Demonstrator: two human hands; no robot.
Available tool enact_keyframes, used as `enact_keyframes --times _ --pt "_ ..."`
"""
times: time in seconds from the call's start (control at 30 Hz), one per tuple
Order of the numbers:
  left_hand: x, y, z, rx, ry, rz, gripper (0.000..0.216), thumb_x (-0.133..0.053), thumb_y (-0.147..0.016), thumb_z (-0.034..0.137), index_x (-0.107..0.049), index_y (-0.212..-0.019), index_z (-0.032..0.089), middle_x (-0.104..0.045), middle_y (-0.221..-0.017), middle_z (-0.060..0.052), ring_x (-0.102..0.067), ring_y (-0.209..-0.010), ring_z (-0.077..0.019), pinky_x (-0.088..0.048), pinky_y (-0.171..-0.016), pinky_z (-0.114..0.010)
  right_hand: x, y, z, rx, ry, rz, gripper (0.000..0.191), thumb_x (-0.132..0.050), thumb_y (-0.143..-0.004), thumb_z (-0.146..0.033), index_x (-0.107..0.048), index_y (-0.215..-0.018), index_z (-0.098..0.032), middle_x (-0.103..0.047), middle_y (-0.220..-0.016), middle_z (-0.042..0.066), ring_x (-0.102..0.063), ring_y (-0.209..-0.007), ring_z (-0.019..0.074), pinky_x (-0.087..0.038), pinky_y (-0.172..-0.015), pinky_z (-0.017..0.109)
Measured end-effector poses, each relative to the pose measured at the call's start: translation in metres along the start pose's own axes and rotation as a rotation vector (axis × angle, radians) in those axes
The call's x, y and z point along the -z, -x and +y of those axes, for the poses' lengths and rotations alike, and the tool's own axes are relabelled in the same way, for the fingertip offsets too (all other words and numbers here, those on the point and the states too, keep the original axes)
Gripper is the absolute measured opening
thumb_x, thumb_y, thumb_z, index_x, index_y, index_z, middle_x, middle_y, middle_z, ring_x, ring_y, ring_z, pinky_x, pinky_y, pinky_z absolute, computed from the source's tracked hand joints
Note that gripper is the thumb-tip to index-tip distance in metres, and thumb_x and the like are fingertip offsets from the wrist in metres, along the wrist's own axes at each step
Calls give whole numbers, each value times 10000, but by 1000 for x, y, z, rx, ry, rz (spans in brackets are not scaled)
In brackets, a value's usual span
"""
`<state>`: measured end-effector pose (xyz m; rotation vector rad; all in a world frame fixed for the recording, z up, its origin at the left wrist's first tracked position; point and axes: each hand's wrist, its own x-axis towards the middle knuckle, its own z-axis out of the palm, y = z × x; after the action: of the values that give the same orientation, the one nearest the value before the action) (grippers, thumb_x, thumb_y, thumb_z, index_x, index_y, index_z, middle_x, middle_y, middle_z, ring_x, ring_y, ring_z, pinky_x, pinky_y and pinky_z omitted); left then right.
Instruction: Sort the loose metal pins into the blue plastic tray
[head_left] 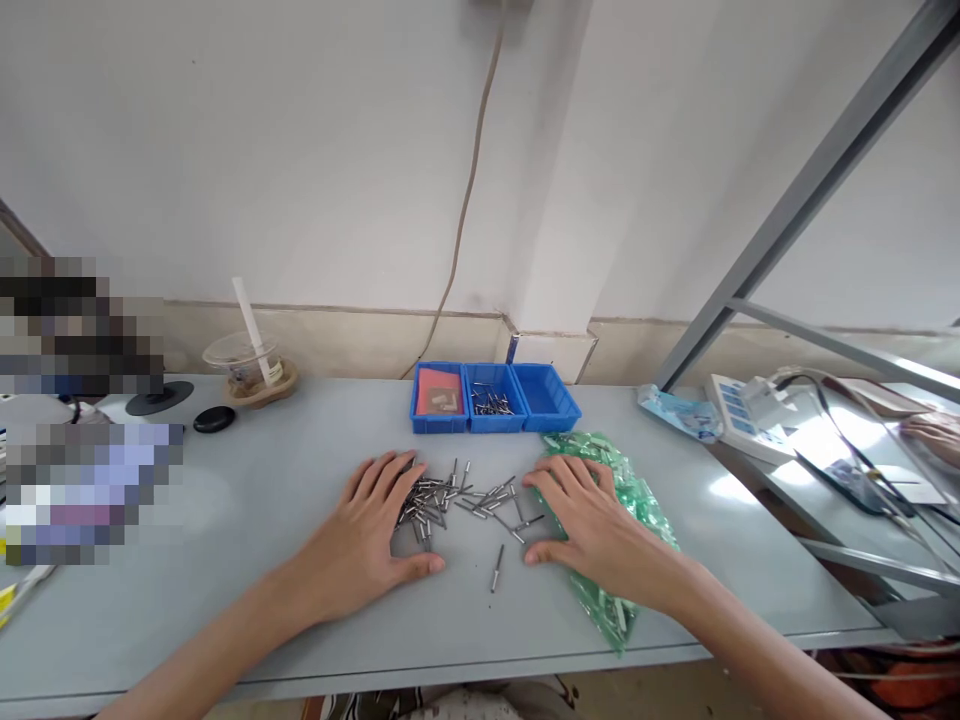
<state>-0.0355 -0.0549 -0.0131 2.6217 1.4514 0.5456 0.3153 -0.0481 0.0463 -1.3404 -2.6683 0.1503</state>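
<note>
Grey worktable (pixel 247 520) against a pale wall, with a cable hanging down the wall. At far left, a plastic cup with a straw (pixel 251 362) and a black puck (pixel 214 419) sat well away from the hands.

Left hand (pixel 367 545) lay flat, palm down, fingers spread. The fingertips touched the left edge of the loose metal pins (pixel 457 498) and the thumb was tucked along the table.

The pins lay heaped at table centre between both hands. One stray pin (pixel 496 568) was apart from the heap, nearer the front edge. Blue three-part tray (pixel 495 397) stood behind the heap: pink contents in the left bin, a few pins in the middle, and the right bin looked bare.

Right hand (pixel 592 530) was also flat with fingers spread. The palm rested on the green bag of small parts (pixel 641 505) and the fingertips were near the pins. Neither hand pinched anything.

Risks, as judged:
- The pins were round, so a wide sweep could roll them off the front edge, the stray one first.
- The bag overhung the near edge and was slick, so palm pressure could slide it off or spill it.
- Pins could get pushed under the bag and mix with the green parts.

Another person's hand (pixel 934 435) showed at far right, well apart.
</note>
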Motion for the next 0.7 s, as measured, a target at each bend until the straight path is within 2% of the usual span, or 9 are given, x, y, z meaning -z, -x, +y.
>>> enact_keyframes --times 0.1,0.17,0.27,0.37,0.43,0.57,0.7 --pt "-3 -1 9 -31 38 13 1008 -633 -879 806 -303 -1656 254 -354 -1679 -156 -304 -1539 -427 -327 -1229 -624 8 -9 -1 34 -21 -17 377 -557 -1024 -621 -610 -1131 -263 -655 -1157 77 -583 -1082 323 -405 -973 507" --pt "-6 -2 17 -52 52 10 1067 -638 -850 835 -272 -1668 256 -344 -1684 -163 -289 -1550 -440 -258 -1256 -662 12 -13 0 72 -30 -46 278 -541 -1064 -526 -608 -1026 -259 -666 -1069 52 -572 -994 291 -386 -928 473" --pt "-12 -7 29 -54 89 -28 1217 -634 -753 926 -224 -1678 251 -325 -1695 -172 -270 -1560 -460 -188 -1260 -719 15 -21 1 122 -22 -70 218 -522 -1091 -417 -605 -974 -254 -673 -991 35 -550 -961 278 -346 -900 449" --pt "-19 -15 40 -58 132 -36 1263 -641 -685 967 -268 -1663 260 -327 -1696 -171 -261 -1565 -471 -159 -1260 -741 16 -34 5 155 -38 -87 262 -565 -1070 -431 -581 -894 -237 -673 -927 31 -549 -952 277 -320 -898 436" --pt "-22 -22 46 -57 148 -19 1264 -645 -677 968 -284 -1658 256 -333 -1692 -176 -252 -1567 -479 -160 -1253 -753 15 -44 9 150 -77 -101 298 -632 -1020 -493 -566 -893 -232 -676 -936 28 -557 -938 268 -315 -900 423" --pt "-25 -34 52 -67 160 -3 1235 -641 -693 961 -330 -1633 223 -311 -1697 -203 -274 -1556 -487 -175 -1241 -764 13 -61 16 89 -140 -104 443 -730 -898 -622 -577 -1069 -243 -668 -1029 32 -575 -941 269 -325 -881 394" --pt "-20 -41 52 -98 150 -43 1024 -643 -817 862 -421 -1577 213 -332 -1687 -192 -298 -1548 -464 -186 -1244 -756 11 -63 20 80 -209 -127 491 -741 -876 -658 -589 -1102 -250 -664 -1055 29 -577 -972 272 -326 -889 388"
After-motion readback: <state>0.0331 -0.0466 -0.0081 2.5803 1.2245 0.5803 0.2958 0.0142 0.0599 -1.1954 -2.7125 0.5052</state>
